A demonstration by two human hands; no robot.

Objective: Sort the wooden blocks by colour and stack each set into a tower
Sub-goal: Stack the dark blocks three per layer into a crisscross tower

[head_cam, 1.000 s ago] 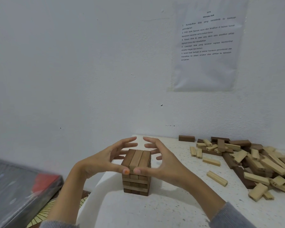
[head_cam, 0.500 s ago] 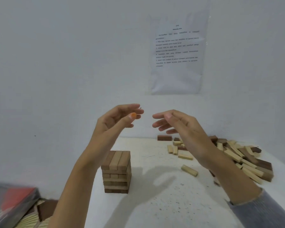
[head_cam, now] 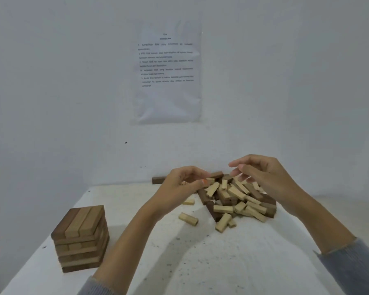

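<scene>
Reaching into the mixed pile of blocks (head_cam: 239, 201) at the far end of the bench (head_cam: 200, 262), head view: left grip (head_cam: 183, 184) curls at its edge, contents unclear; right grip (head_cam: 264, 175) hovers loose, empty. The brown tower (head_cam: 81, 237) stands well apart, probably safe from knocks.

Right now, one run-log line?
tower: standing, untouched | left hand: at pile, grip unclear | right hand: above pile, empty

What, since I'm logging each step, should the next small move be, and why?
Probably lower the right hand and pinch the dark block atop the pile. That hand hovers empty just above it, the block lies on top, and the brown tower at the left can take more.
</scene>
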